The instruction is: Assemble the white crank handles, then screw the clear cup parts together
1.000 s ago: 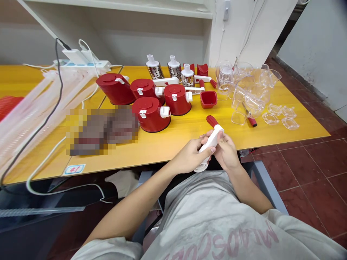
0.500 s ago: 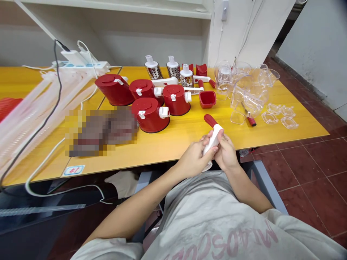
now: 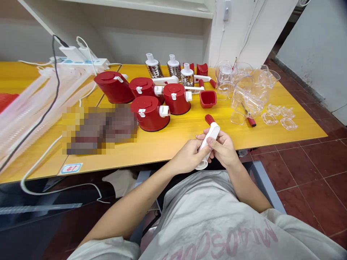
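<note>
Between both hands, over the table's front edge, is a white crank handle (image 3: 212, 134) with a red grip at its far end. My left hand (image 3: 191, 153) is wrapped round its near part, thumb on top. My right hand (image 3: 224, 148) holds it from the other side with the thumb pressed on the white arm. The round near end points toward my body. Beyond the hands stand a small red square cup (image 3: 208, 99) and several red grater bases (image 3: 150, 115) with white side knobs. Fingers underneath the handle are partly hidden.
Three metal grater drums (image 3: 153, 68) and more crank handles (image 3: 205, 80) lie at the back. On the right are clear plastic housings (image 3: 248, 95), a red-handled screwdriver (image 3: 251, 121) and clear rings (image 3: 288, 124). A power strip (image 3: 84, 63) with cables and plastic wrap (image 3: 35, 104) occupy the left.
Both hands have turned the crank handle so its white arm's broad face and round near end show more. My right thumb has moved down along the arm. The table items stay put.
</note>
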A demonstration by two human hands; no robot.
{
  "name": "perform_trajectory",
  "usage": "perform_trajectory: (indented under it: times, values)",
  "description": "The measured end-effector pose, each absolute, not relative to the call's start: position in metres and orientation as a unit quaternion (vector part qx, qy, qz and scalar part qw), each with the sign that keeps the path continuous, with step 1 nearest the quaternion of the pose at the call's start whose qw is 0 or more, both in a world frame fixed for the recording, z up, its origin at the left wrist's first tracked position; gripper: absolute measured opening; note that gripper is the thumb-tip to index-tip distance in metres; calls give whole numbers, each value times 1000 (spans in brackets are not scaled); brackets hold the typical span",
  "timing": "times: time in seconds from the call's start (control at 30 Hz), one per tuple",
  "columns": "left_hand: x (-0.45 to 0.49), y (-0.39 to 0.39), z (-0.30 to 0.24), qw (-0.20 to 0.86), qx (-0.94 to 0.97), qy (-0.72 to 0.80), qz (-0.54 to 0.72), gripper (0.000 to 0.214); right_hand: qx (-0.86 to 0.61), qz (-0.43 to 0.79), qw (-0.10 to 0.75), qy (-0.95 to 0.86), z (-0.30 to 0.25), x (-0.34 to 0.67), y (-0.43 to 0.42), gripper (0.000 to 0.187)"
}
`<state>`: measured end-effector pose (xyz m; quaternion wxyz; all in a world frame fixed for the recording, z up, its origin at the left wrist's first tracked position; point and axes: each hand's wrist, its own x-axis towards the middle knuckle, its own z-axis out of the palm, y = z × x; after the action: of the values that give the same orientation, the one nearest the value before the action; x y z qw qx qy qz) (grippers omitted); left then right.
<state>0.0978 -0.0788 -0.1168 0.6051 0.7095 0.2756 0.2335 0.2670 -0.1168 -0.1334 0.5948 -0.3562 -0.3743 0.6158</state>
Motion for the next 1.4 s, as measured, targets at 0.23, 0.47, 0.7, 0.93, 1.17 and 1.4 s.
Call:
perform_trajectory:
  times: [0.23, 0.47, 0.7, 0.93, 1.17, 1.4]
  values:
    - [103, -86, -112, 555, 731, 301, 259, 61, -379, 591, 621, -350, -130, 263, -121, 52]
    - [103, -82, -118, 576, 715, 280, 279, 59, -374, 577, 612, -390, -133, 263, -116, 53]
    - [93, -69, -118, 683, 658, 227, 222, 71, -324, 629, 594, -383, -134, 270, -111, 58]
    - [95, -71, -115, 659, 667, 235, 256, 73, -325, 634, 601, -362, -128, 271, -113, 55]
    - [101, -76, -119, 640, 675, 249, 272, 67, -325, 651, 588, -352, -131, 273, -108, 72]
    - [94, -65, -119, 720, 628, 180, 234, 63, -287, 673, 588, -345, -136, 276, -107, 69]
